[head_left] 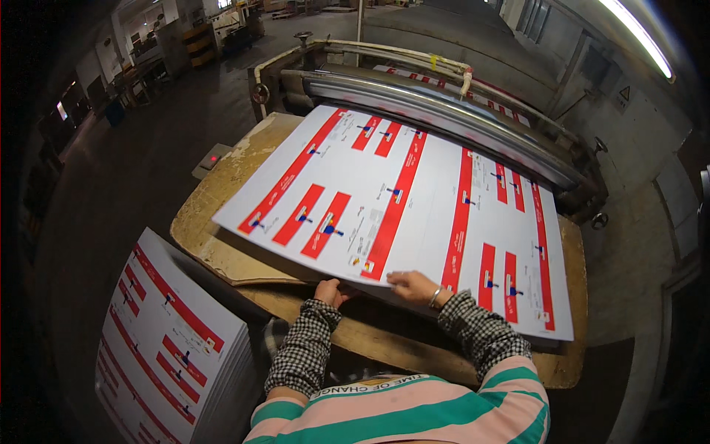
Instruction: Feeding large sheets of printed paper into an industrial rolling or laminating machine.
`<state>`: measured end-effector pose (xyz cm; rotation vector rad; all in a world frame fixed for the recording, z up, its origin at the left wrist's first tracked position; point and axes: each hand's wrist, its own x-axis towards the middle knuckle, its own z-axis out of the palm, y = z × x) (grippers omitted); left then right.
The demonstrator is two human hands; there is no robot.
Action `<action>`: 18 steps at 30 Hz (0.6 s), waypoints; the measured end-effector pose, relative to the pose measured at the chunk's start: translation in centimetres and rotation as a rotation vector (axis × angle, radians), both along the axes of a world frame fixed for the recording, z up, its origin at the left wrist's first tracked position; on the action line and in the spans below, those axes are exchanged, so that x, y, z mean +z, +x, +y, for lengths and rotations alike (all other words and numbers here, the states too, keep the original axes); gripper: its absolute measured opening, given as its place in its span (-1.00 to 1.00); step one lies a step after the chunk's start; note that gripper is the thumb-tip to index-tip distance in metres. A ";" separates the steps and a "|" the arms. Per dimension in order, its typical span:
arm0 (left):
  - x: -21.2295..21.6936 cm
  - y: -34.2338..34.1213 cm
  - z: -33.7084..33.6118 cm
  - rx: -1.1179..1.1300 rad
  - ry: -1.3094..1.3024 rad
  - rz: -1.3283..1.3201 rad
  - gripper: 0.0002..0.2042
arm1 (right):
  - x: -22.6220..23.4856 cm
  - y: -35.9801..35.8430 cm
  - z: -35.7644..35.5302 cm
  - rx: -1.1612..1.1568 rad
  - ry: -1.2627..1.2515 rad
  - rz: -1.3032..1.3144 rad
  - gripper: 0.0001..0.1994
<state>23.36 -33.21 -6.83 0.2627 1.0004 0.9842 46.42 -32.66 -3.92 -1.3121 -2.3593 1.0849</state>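
Up close, the fingers of the right hand [416,286] lie spread and flat on the near edge of the large printed sheet [399,200], pressing down on it rather than closing around it. The left hand [330,291] curls at that same edge, fingertips tucked under the sheet and thumb on top, pinching it (the tips themselves are hidden by the paper). Both wrists come out of checked cuffs. The sheet, white with red bars, lies across a worn wooden feed table [222,244], its far edge up against the long metal roller [444,111] of the machine. To the person's left, well apart, stands a tall stack of printed sheets [166,333].
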 end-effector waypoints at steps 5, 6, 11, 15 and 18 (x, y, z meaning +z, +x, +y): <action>-2.3 -0.6 0.6 -0.066 0.066 -0.070 -0.72 | -0.5 0.9 2.7 0.047 -0.044 -0.046 -0.73; -2.7 -0.4 0.9 -0.087 0.033 -0.051 -0.73 | 0.1 1.4 4.1 0.035 -0.110 -0.054 -0.73; -1.8 -0.3 0.5 -0.100 0.051 -0.041 -0.70 | -0.5 0.1 7.0 -0.330 0.103 -0.320 -0.49; 0.8 -0.8 -0.2 -0.080 -0.010 -0.086 -0.71 | 0.3 -3.7 -0.2 -0.051 0.116 -0.569 -0.19; 2.6 -0.7 0.0 -0.089 0.029 -0.099 -0.74 | 0.4 -3.5 -1.7 -0.045 0.414 -0.527 -0.15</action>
